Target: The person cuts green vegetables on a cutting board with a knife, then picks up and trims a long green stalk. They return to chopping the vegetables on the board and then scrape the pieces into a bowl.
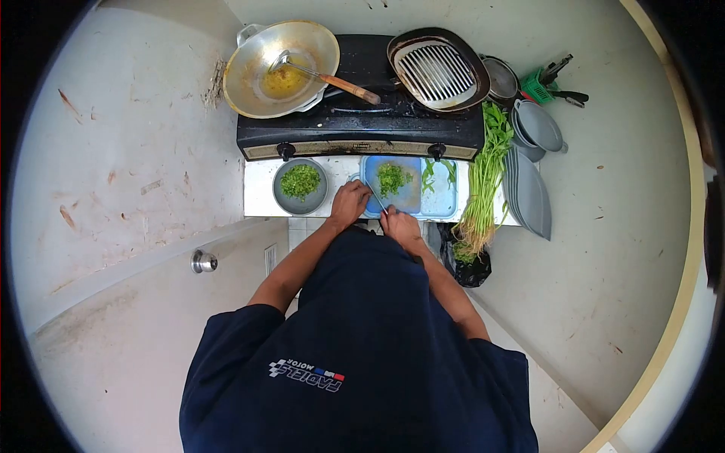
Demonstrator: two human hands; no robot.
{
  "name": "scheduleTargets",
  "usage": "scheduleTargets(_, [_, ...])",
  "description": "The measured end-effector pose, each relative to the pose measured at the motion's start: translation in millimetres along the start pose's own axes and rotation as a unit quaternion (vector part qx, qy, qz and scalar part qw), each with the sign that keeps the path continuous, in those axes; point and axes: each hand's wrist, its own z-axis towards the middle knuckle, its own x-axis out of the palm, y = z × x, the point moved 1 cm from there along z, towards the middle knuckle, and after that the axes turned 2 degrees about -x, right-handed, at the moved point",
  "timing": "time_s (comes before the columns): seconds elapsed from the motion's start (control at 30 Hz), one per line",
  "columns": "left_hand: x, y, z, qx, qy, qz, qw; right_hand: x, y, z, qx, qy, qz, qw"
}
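Note:
My right hand (399, 226) is closed round the handle end of a knife (377, 199), near the front edge of the blue cutting board (411, 202). At the board's left edge, my left hand (351, 201) has its fingers together near the blade; what they press on, if anything, is too small to tell. Chopped greens (391, 178) lie in a heap on the board, just beyond both hands. Some loose leaves (429, 172) are on the light blue tray (439, 202) to the right. A grey bowl (321, 198) of chopped greens stands left of my left hand.
Behind the board is a black stove (355, 128) with a wok (245, 72) and ladle, and a grill pan (404, 44). Long leafy greens (487, 170) hang over the counter at the right, beside grey plates (532, 192) and a black bag (474, 273).

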Motion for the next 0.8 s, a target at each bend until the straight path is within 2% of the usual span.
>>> scheduleTargets(0.07, [-0.1,0.9,-0.3,0.027,-0.022,-0.001,0.999,0.6,0.0,4.6,-0.013,-0.012,-0.002,1.000])
scheduleTargets(0.27, [-2.7,1.8,0.9,0.002,-0.001,-0.001,1.000,-3.0,-0.5,-4.2,0.014,0.003,0.005,1.000])
scheduleTargets(0.47, [-0.7,6.2,3.7,-0.039,0.015,-0.042,0.998,-5.1,-0.7,-5.8,0.028,0.007,0.008,1.000])
scheduleTargets(0.57, [-2.1,4.1,6.4,-0.105,0.043,-0.080,0.990,-6.0,0.4,-5.5,0.014,0.009,0.015,1.000])
scheduleTargets(0.8, [-3.8,5.2,8.4,-0.073,0.043,-0.039,0.996,-9.8,5.9,-1.5,0.007,0.010,0.018,1.000])
